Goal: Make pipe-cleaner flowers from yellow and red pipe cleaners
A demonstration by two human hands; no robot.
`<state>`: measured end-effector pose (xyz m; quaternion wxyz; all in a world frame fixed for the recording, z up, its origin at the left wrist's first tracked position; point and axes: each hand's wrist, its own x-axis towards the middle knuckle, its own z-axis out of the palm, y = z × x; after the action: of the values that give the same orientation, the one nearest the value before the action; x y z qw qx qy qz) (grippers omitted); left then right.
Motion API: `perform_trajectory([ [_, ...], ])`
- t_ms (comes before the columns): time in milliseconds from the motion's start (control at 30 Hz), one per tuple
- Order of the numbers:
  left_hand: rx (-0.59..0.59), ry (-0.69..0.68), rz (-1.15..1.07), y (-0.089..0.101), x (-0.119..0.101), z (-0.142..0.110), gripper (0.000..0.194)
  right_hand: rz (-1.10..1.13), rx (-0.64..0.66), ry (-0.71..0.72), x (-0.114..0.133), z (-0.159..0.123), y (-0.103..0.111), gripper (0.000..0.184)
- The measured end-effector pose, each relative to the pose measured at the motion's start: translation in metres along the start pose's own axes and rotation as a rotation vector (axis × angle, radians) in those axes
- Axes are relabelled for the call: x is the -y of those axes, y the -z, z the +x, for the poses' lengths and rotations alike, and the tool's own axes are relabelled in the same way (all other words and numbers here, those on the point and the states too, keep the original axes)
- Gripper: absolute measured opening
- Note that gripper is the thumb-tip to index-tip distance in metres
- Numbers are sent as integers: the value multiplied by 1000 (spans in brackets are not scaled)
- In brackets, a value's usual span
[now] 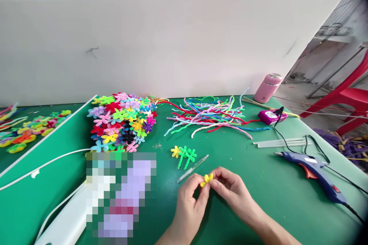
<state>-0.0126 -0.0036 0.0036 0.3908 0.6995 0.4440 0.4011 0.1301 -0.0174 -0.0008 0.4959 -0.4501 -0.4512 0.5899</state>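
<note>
A small yellow pipe-cleaner flower (207,180) is pinched between both hands low in the middle of the view. My left hand (191,197) grips its left side with thumb and forefinger. From the right, my right hand (234,191) closes its thumb and forefinger on the petals. Just beyond my left hand lies a clear pen (192,168), set at a slant. Past the pen rest a yellow flower (175,152) and two green flowers with stems (186,156). The flower's underside is hidden by my fingers.
A heap of colourful flowers (123,120) stands back left; loose pipe cleaners (212,115) lie behind. On the right are a blue glue gun (314,172), glue sticks (281,142), a purple power socket (271,116) and a pink bottle (268,87). A white panel (172,46) borders the green table (258,214).
</note>
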Motion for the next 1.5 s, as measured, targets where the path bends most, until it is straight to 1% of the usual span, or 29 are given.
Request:
perform_trajectory([
  [100,-13,-84,26,0,1,-1,12,13,-28,12,0,-1,-2,18],
  [167,-5,-79,12,1,-2,-1,13,19,-49,11,2,-2,-4,20],
  [333,34,57,-81,5,-9,1,17,42,-135,11,7,-4,-11,25],
  [533,77,198,-210,6,-9,3,25,109,-168,2,9,-1,-20,27],
  [833,159,286,-293,4,-5,5,28,63,-174,-28,-1,-2,-14,29],
  [1000,245,421,-476,4,-7,7,29,115,-199,-51,-1,-2,-14,29],
  [1067,251,460,-507,4,-9,8,29,152,-199,-69,-1,-3,-14,29],
  [1200,227,467,-516,4,-9,9,30,163,-220,-101,-1,-2,-14,29],
  [1333,237,465,-518,3,-6,8,29,150,-226,-121,-1,-2,-14,30],
  [1433,232,488,-544,4,-5,9,27,162,-201,-132,0,-1,-13,32],
  [1500,225,531,-618,4,-5,10,25,150,-158,-139,2,0,-10,33],
])
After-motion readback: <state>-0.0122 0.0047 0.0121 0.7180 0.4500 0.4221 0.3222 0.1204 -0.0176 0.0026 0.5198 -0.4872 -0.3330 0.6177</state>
